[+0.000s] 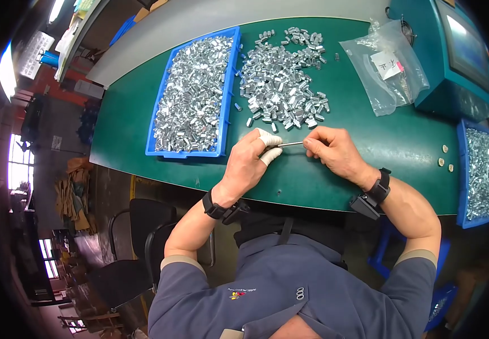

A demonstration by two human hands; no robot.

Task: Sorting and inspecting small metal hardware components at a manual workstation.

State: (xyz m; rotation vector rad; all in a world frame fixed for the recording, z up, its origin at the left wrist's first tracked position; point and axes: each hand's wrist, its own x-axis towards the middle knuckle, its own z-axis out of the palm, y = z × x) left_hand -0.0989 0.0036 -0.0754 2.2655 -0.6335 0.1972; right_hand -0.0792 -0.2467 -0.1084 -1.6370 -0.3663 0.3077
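Note:
My left hand [250, 158], with white tape or finger cots on its thumb and forefinger, is closed in a pinch near the table's front edge. A thin metal rod [291, 144] runs between my two hands. My right hand [335, 151] pinches the rod's right end between thumb and forefinger. What sits at the rod's left end is hidden by my left fingertips. Just beyond my hands lies a loose heap of small silvery metal parts [284, 85]. To its left stands a blue tray [222, 121] filled with similar parts.
The green table [385, 152] holds a clear plastic bag [380, 73] with a white label, at the back right beside a teal machine [459, 62] with a screen. At the right edge are a smaller blue tray [463, 186] of metal parts and several small pale round pieces [441, 162]. A black chair [143, 237] stands left.

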